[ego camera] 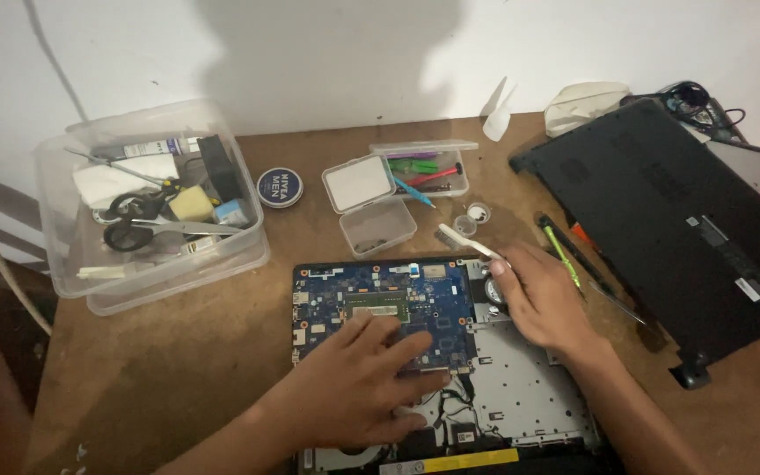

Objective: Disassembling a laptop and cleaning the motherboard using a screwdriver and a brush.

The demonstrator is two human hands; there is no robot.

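Nearest the camera, on the brown wooden table (160,369), lies an opened laptop chassis with a grey metal inner frame (521,396), its blue circuit board (380,303) exposed at the upper left. The left hand (358,387) rests flat on the lower part of that board, fingers loosely spread and pressing down on it, pinching nothing. The right hand (543,299) sits just beside the board's right edge, over the fan area of the chassis; its fingers are curled together around the handle of a white toothbrush-like brush (468,244), whose bristled head points up and left, just above the board's top edge.

Right of this hand lies a thin tool with a yellow-green shaft (563,253), and next to it the black plastic laptop bottom cover (670,220), turned over and reaching to the table's far right.

Beyond the board stands a small clear plastic box with its lid open (371,207), behind it another clear box holding coloured tools (428,171), and to the left a round dark blue tin (280,187). At far left sits a large clear plastic container (151,207) with black-handled scissors (138,230) and other oddments inside. Behind all of it rises a white wall (354,53).
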